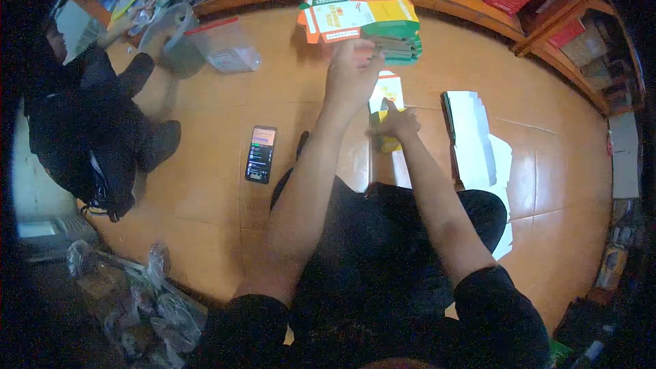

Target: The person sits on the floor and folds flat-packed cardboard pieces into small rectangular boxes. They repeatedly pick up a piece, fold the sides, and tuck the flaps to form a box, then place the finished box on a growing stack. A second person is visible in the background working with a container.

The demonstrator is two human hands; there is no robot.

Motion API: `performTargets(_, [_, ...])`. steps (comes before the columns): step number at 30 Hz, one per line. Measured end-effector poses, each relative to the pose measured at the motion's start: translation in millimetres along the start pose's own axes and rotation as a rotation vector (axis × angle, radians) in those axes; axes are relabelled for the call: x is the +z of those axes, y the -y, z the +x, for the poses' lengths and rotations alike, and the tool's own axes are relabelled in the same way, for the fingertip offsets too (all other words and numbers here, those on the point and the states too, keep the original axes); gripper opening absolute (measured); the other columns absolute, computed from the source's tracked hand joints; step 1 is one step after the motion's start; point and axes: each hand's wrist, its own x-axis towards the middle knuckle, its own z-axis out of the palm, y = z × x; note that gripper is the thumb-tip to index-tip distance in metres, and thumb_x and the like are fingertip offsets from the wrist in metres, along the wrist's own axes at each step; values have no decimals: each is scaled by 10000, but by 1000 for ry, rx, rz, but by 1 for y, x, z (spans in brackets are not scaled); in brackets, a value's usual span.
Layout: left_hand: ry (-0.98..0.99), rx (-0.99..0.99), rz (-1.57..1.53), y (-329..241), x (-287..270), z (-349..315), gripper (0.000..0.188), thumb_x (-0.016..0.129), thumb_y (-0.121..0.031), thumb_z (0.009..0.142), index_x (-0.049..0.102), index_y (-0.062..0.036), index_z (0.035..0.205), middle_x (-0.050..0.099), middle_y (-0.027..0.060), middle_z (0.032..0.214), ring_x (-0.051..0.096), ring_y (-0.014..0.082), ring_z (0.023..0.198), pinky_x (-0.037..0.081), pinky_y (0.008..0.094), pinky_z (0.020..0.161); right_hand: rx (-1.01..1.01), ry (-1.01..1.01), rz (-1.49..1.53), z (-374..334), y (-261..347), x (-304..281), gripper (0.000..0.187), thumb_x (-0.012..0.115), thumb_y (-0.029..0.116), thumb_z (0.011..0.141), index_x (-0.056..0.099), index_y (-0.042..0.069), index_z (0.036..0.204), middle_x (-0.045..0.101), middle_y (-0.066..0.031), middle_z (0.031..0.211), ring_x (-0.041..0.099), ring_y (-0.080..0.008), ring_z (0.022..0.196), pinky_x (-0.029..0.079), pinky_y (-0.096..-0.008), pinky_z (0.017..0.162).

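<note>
Black sleeves (502,314), left fingers (364,46) by flat cartons (345,16), right fingers (390,124) on yellow-white carton (391,87), both grips unclear.

The flattened cartons (335,17) look like smooth, printed card. The tiled floor (553,137) is glossy, the black sleeves (502,311) matt cloth.
</note>
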Motion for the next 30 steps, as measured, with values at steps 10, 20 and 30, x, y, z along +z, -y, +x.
performTargets(10, [25, 148, 279, -16, 0, -11, 342, 730, -148, 841, 599, -3, 1121, 521, 173, 1197, 673, 258, 935, 554, 364, 865, -381, -578, 13, 33, -63, -14, 835, 705, 641, 740, 452, 225, 1418, 550, -249, 1250, 532, -441, 1175, 463, -536, 971])
performTargets(20, [47, 217, 326, -19, 6, -13, 314, 731, -139, 844, 603, -27, 1108, 524, 152, 1200, 612, 251, 1029, 538, 346, 881, 77, -317, -26, 36, -207, -36, 293, 615, 313, 879, 708, 51, 970, 710, -188, 996, 700, -370, 943, 563, -498, 808])
performTargets(30, [54, 156, 388, -19, 19, -18, 348, 743, -158, 846, 587, -11, 1121, 515, 158, 1205, 582, 261, 1056, 533, 349, 874, 140, -590, 431, 57, -274, -34, 325, 827, 370, 755, 727, 61, 760, 708, -134, 718, 694, -278, 671, 539, -395, 667])
